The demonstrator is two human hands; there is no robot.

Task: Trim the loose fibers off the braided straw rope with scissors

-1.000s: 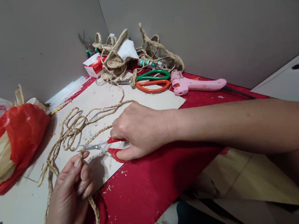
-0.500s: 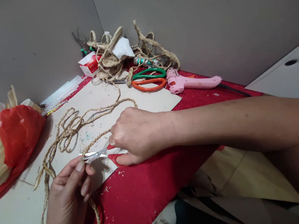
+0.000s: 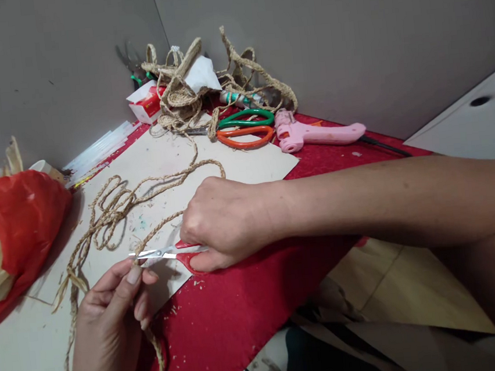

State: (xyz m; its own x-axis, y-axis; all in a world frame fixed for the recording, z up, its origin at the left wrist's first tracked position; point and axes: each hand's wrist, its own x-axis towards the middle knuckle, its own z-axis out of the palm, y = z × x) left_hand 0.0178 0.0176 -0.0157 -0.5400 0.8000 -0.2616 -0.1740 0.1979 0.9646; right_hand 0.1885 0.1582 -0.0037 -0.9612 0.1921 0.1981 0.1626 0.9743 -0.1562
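Observation:
Red-handled scissors [image 3: 186, 255] are gripped in my right hand [image 3: 220, 223], thumb and fingers in the loops. Their blades point left and lie at a braided straw rope [image 3: 160, 224], just beyond my left fingertips. My left hand [image 3: 113, 315] pinches that rope between thumb and index finger. Whether the blades have cut into the braid I cannot tell. More of the rope lies in loose loops on a pale board and hangs below my left hand. A knot with frayed ends shows left of my left hand.
The pale board [image 3: 31, 352] lies on a red cloth [image 3: 241, 303]. At the back are tangled braids [image 3: 181, 95], scissors with green and orange handles [image 3: 246, 130] and a pink glue gun [image 3: 316, 132]. A red plastic bag [image 3: 31, 212] and clear sticks [image 3: 101, 150] are at left.
The scissor blades have drawn closer together at the rope. Both hands stay nearly in place, and the whole view has shifted slightly.

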